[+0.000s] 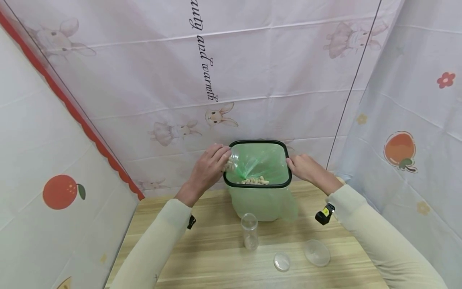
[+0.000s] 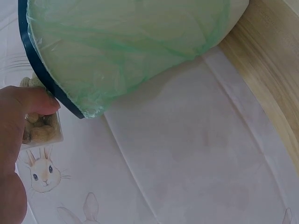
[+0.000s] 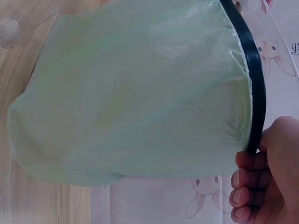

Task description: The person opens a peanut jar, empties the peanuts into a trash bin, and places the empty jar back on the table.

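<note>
My left hand (image 1: 209,166) grips a transparent jar (image 1: 233,160) of peanuts, tilted at the left edge of a trash bin. Shelled-looking detail is too small in the head view, but peanuts (image 2: 43,133) in their shells show through the jar in the left wrist view. The bin has a black rim (image 1: 258,186) and a thin green bag (image 1: 268,160) lining it. Several peanuts (image 1: 256,181) lie inside on the bag. At the bin's right side, my right hand (image 1: 304,166) pinches the rim between thumb and fingers. Part of the jar is hidden behind the left hand.
A tall transparent jar (image 1: 250,233) stands on the wooden table (image 1: 202,253) in front of the bin. To its right lie a small round lid (image 1: 282,262) and a larger transparent round lid or dish (image 1: 317,253). Printed cloth walls (image 1: 296,80) enclose the back and sides.
</note>
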`<control>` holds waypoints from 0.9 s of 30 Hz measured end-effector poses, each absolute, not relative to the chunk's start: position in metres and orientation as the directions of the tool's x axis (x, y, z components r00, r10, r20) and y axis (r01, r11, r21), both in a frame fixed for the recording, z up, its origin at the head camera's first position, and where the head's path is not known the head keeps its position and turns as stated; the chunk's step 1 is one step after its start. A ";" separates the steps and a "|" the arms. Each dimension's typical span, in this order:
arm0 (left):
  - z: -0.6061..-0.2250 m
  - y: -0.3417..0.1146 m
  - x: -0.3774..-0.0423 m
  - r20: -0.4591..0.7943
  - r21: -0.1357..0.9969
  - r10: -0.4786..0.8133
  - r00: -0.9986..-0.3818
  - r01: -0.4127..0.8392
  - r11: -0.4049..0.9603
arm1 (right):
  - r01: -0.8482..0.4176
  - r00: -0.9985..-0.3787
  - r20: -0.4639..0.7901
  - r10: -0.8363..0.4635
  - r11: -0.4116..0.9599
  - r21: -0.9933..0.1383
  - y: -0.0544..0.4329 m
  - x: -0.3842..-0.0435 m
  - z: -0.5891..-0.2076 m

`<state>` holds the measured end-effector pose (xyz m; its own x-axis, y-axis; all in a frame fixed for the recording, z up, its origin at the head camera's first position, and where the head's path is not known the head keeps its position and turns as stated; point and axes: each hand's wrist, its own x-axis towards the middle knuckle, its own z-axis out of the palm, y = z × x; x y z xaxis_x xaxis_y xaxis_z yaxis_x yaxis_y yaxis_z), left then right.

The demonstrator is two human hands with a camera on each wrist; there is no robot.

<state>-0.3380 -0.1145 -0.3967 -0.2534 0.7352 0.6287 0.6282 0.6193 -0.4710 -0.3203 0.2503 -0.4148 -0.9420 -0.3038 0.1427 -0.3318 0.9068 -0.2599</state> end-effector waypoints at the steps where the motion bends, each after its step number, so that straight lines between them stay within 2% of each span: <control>1: -0.397 -0.114 -0.338 0.627 -0.475 0.737 -0.252 0.627 0.618 | -0.329 -0.943 0.142 -0.301 0.907 -0.262 0.250 -0.320 -0.415; 16: -0.397 -0.110 -0.340 0.612 -0.501 0.755 -0.236 0.623 0.601 | -0.338 -0.940 0.152 -0.306 0.903 -0.266 0.249 -0.318 -0.413; 23: -0.397 -0.111 -0.338 0.596 -0.495 0.753 -0.278 0.612 0.617 | -0.350 -0.934 0.168 -0.315 0.901 -0.257 0.250 -0.317 -0.413; 27: -0.398 -0.111 -0.339 0.608 -0.493 0.754 -0.250 0.625 0.605 | -0.344 -0.936 0.165 -0.310 0.902 -0.260 0.250 -0.317 -0.413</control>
